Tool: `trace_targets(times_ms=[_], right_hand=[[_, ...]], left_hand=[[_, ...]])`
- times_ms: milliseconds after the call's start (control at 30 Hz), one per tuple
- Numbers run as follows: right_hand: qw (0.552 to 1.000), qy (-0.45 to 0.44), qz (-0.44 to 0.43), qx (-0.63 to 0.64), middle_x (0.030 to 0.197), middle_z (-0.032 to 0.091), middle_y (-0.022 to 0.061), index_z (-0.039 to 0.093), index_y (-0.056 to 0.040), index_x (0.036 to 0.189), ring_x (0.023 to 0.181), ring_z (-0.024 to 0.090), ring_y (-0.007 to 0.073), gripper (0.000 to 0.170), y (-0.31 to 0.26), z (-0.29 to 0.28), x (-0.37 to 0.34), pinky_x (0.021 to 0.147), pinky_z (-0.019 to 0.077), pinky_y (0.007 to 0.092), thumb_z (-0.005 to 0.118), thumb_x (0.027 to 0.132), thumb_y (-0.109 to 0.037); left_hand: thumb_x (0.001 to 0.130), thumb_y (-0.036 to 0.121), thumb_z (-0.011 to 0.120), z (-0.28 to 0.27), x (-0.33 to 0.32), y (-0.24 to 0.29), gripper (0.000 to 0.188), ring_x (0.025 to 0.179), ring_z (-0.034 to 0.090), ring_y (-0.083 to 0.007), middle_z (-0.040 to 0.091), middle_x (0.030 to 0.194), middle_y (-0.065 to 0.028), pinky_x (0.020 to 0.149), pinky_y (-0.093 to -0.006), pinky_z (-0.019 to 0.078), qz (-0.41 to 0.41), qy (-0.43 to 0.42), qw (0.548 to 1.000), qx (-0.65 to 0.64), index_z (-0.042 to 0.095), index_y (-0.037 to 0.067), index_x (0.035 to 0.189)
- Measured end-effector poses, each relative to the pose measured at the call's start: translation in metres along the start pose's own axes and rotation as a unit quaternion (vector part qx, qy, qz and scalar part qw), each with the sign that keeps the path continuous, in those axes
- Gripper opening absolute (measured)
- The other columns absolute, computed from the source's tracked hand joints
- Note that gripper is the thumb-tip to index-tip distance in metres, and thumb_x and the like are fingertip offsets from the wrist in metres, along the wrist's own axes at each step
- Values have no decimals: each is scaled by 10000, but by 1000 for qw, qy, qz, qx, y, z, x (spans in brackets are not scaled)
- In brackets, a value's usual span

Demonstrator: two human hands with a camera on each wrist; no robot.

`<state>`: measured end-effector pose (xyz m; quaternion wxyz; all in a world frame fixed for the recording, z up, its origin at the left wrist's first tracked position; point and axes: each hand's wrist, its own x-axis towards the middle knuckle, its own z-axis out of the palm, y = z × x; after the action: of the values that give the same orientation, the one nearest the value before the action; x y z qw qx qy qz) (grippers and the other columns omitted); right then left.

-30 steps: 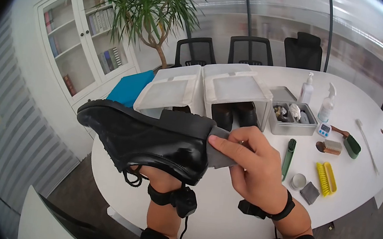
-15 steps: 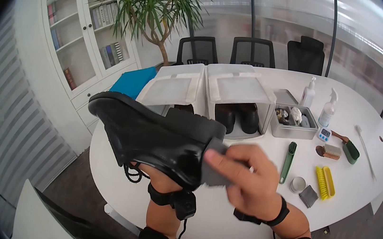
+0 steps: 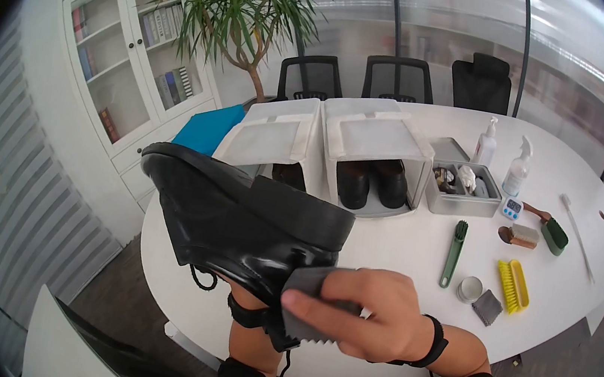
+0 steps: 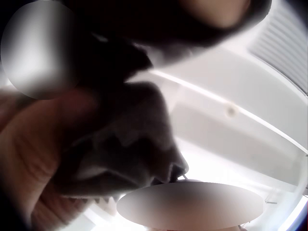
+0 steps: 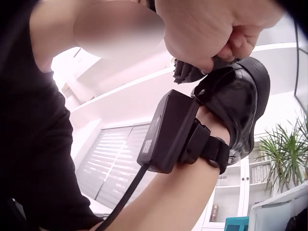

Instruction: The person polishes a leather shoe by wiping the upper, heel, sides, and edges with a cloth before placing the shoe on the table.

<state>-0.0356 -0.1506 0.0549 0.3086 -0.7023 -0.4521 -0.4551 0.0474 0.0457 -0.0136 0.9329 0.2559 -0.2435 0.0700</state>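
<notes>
A glossy black lace-up leather shoe [image 3: 238, 215] is held above the table, sole up and toe to the left. My left hand [image 3: 246, 297] reaches into its opening; the fingers are hidden inside. My right hand [image 3: 381, 315] pinches a grey cloth [image 3: 305, 288] with zigzag edges, thumb along its face. That cloth lies against the lower back of the shoe, near the heel collar. From the right wrist, the shiny heel [image 5: 236, 96] shows just under the right hand's curled fingers. In the left wrist view the cloth [image 4: 139, 115] is dark and close.
White shoe boxes [image 3: 380, 139] stand at the back, dark shoes [image 3: 391, 187] inside one. On the table's right lie a green brush [image 3: 453, 256], a round tin [image 3: 470, 289], another grey cloth [image 3: 487, 308] and a yellow brush [image 3: 515, 286]. Behind them are a metal box [image 3: 462, 204] and a spray bottle [image 3: 516, 173].
My right hand has slid the cloth down and left, from beside the heel block to the collar at the back of the shoe. The shoe has shifted slightly right and tilted.
</notes>
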Motion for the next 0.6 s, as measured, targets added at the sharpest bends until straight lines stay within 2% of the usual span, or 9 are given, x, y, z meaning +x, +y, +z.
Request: trace_targets(times_ms=[67, 167, 200, 267, 300, 333, 433, 500, 600], right_hand=[[1000, 7, 2, -8, 960, 601, 44, 767, -121, 1158, 678, 609, 178, 488, 0, 2, 0, 539, 502, 288, 712, 690, 7], [996, 42, 77, 2, 938, 590, 37, 769, -121, 1159, 672, 607, 184, 490, 15, -4, 3, 549, 501, 283, 678, 703, 34], [996, 41, 77, 1, 938, 590, 37, 769, -121, 1159, 672, 607, 184, 490, 14, -4, 2, 549, 501, 283, 678, 703, 34], [995, 28, 94, -3, 919, 574, 67, 784, -102, 1155, 744, 615, 225, 654, 11, -5, 0, 621, 516, 297, 566, 559, 57], [998, 24, 64, 13, 913, 579, 63, 784, -105, 1157, 734, 614, 222, 656, 6, -3, 3, 607, 508, 298, 575, 558, 60], [999, 15, 38, 22, 937, 604, 37, 770, -120, 1155, 688, 626, 177, 477, 3, -2, 2, 546, 508, 285, 686, 710, 27], [1000, -17, 8, 15, 941, 605, 38, 768, -120, 1156, 687, 626, 174, 468, 2, 2, 0, 546, 507, 278, 685, 717, 21], [999, 32, 36, 16, 964, 588, 52, 761, -112, 1165, 684, 613, 176, 520, 12, 1, 3, 543, 500, 278, 664, 686, 65], [995, 57, 85, 9, 971, 568, 62, 756, -105, 1177, 688, 599, 177, 594, 18, -6, 3, 545, 496, 283, 630, 639, 113]], left_hand=[[949, 666, 492, 1, 5, 1, 736, 1199, 599, -282, 582, 1365, -136, 1015, -410, 513, -1, -3, 1000, 15, 527, 88, 1404], [948, 660, 498, 4, -1, -9, 730, 1196, 601, -281, 584, 1361, -135, 1013, -410, 513, 3, -5, 999, 32, 529, 88, 1401], [948, 658, 500, 3, -2, -9, 728, 1195, 601, -281, 585, 1360, -135, 1012, -410, 514, 5, -8, 999, 37, 530, 88, 1400], [947, 654, 504, 4, 7, -6, 724, 1193, 602, -281, 586, 1357, -135, 1010, -409, 514, 10, -15, 999, 46, 532, 88, 1398], [946, 652, 506, 4, 6, -6, 722, 1192, 603, -281, 587, 1356, -134, 1009, -409, 514, 12, -19, 998, 51, 533, 89, 1397], [946, 650, 507, 1, -1, -6, 720, 1191, 603, -281, 588, 1355, -134, 1008, -409, 515, 14, -22, 998, 57, 534, 89, 1396], [945, 644, 513, 1, 2, -2, 714, 1188, 605, -280, 590, 1351, -133, 1006, -409, 515, 15, -27, 996, 78, 537, 89, 1392], [944, 640, 517, 1, -1, -4, 710, 1186, 606, -280, 592, 1348, -133, 1004, -409, 516, 18, -29, 995, 90, 539, 89, 1390], [943, 635, 523, 0, 0, -2, 704, 1183, 607, -280, 594, 1345, -132, 1001, -409, 517, 25, -35, 994, 103, 542, 89, 1387]])
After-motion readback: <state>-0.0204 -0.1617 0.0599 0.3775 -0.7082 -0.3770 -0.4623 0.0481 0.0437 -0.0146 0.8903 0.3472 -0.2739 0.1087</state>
